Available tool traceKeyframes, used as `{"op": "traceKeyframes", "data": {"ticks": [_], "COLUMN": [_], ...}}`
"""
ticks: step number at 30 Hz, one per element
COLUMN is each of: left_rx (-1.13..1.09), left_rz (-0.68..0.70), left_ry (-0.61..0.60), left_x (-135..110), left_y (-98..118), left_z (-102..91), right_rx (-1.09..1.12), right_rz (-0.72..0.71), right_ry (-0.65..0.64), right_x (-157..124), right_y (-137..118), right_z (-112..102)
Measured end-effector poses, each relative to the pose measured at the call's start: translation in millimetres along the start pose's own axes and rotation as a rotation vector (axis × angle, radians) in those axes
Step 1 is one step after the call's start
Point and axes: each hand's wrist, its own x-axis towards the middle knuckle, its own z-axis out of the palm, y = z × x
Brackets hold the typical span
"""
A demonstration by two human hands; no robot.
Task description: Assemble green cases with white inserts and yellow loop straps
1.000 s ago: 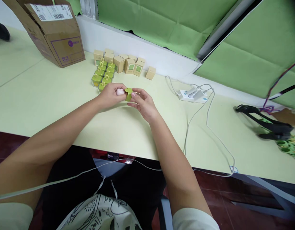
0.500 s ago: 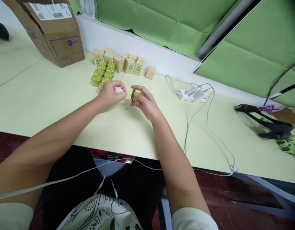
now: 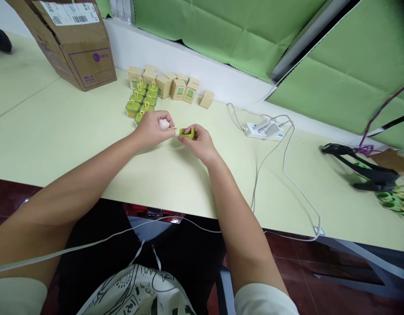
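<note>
My left hand (image 3: 152, 130) is curled around a small pale pink object (image 3: 164, 124) and pinches a thin yellow loop (image 3: 174, 129). My right hand (image 3: 198, 142) is closed on a small green piece (image 3: 188, 132) joined to that loop. Both hands hover just above the pale table (image 3: 74, 131), close together. Behind my left hand stands a cluster of several green-lidded little containers (image 3: 141, 99) with yellow loops. Several small tan boxes (image 3: 177, 89) line the wall behind them.
A large cardboard box (image 3: 74, 43) stands at the back left. A white power strip (image 3: 263, 129) with cables trailing over the table's front edge lies to the right. A black device (image 3: 362, 168) and green rings (image 3: 395, 202) rest at the far right.
The green piece has come away from the pink object. My right hand has drawn it slightly right and lowered it, so the yellow loop now shows between my hands.
</note>
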Motion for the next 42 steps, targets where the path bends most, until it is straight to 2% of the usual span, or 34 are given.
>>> {"op": "traceKeyframes", "data": {"ticks": [6,11,15,22,25,29,33,36,39,42], "left_rx": [0.027,0.064,0.089,0.101,0.072,0.137,0.273,0.408,0.521,0.572], "left_rz": [0.018,0.044,0.047,0.026,0.024,0.024,0.074,0.091,0.011,0.014], "left_ry": [-0.016,-0.023,-0.064,-0.153,-0.166,-0.186,-0.296,-0.365,-0.352,-0.337], "left_x": [0,0,-2,-3,-2,-2,-2,-3,-5,-5], "left_y": [-3,-4,-5,-5,-5,-5,-6,-3,2,6], "left_z": [0.6,0.4,1.3,2.4,3.3,1.2,-4.8,-7.9,-8.3,-7.6], "right_rx": [-0.229,-0.42,-0.509,-0.335,-0.274,-0.271,-0.303,-0.322,-0.33,-0.334], "right_rz": [-0.022,-0.069,-0.066,-0.238,-0.238,-0.215,-0.196,-0.196,-0.207,-0.21], "right_ry": [-0.071,-0.178,-0.197,-0.057,-0.038,0.069,0.176,0.182,0.171,0.167], "right_x": [-4,-9,-12,-11,-11,-9,-4,-2,-3,-3], "right_y": [-1,-4,-6,-7,-6,-5,-3,-2,-2,-1], "right_z": [0,2,3,7,9,7,2,1,2,3]}}
